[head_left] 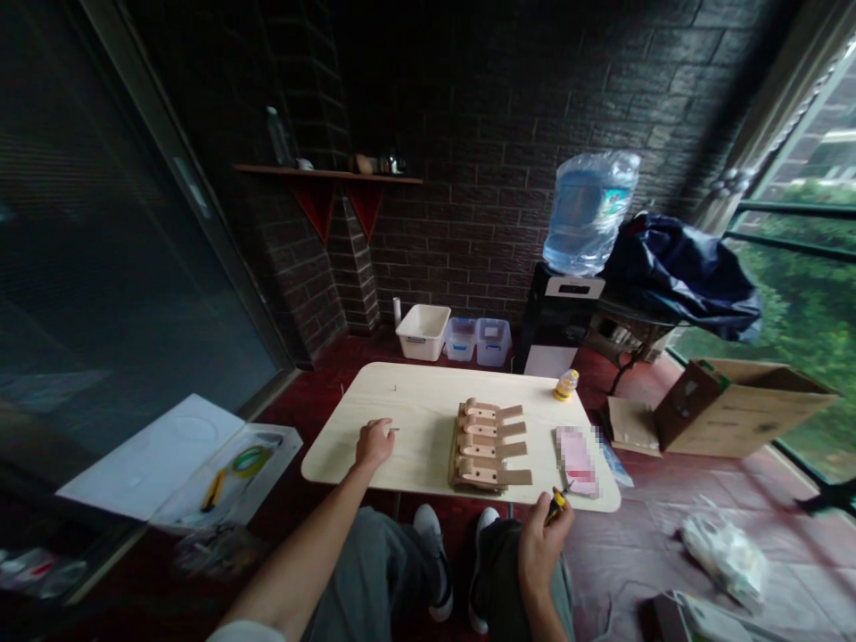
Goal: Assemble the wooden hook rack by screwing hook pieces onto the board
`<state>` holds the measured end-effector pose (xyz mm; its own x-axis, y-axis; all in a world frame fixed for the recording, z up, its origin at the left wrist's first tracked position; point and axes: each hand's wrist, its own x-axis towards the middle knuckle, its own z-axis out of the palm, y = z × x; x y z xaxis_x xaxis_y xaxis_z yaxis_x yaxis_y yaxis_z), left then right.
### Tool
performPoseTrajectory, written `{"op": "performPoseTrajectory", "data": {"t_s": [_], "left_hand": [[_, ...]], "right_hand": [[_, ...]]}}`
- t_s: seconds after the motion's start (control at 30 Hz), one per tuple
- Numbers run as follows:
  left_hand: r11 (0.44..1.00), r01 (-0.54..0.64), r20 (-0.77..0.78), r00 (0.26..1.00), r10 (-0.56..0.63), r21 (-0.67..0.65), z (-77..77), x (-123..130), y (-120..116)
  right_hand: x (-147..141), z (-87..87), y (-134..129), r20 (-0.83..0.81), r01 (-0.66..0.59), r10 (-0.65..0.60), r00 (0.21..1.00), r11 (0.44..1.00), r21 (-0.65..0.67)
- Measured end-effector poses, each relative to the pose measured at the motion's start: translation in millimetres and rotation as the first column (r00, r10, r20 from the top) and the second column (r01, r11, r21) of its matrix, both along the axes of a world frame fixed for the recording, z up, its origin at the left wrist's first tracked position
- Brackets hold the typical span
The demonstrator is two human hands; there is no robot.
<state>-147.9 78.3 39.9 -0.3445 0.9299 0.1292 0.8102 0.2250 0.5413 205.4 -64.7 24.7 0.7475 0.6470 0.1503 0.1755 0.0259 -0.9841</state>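
Note:
My left hand [375,442] is over the left part of the pale wooden table [421,379], its fingers closed on a small thin piece [394,430], possibly a screw. In my right hand [543,535], near the table's front edge, is a yellow and black screwdriver [556,506], its tip pointing up and right. Between the hands stands a wooden assembly [482,443] with several slats sticking out to the right. Another tiny upright piece [394,388] is on the table beyond my left hand.
A yellow-capped container [565,385] and a pink item [578,459] lie on the table's right side. Behind are plastic bins [423,332] and a water dispenser [558,312]. An open white box [234,464] is at left, a cardboard box [732,419] at right.

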Motion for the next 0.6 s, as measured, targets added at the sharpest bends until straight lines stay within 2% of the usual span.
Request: {"op": "performPoseTrajectory", "data": {"t_s": [0.13, 0.23, 0.4, 0.6], "left_hand": [[0.986, 0.134, -0.138, 0.979, -0.147, -0.097, -2.9, -14, 12], [0.968, 0.185, -0.217, 0.951, -0.219, -0.168, -4.2, -16, 22], [0.949, 0.2, -0.303, 0.914, -0.271, -0.244, -5.0, -11, 33], [0.942, 0.21, -0.346, 0.891, -0.294, -0.26, -4.9, -5, 37]], "right_hand": [[6, -0.4, 6, -0.051, -0.011, 0.01, 0.999, 1.0, -0.021], [7, 0.2, 11, -0.071, -0.011, 0.012, 0.997, 1.0, 0.008], [8, -0.5, 18, -0.092, -0.023, 0.023, 0.996, 1.0, 0.003], [9, -2.1, 20, -0.111, -0.01, 0.01, 0.994, 1.0, -0.004]]}}
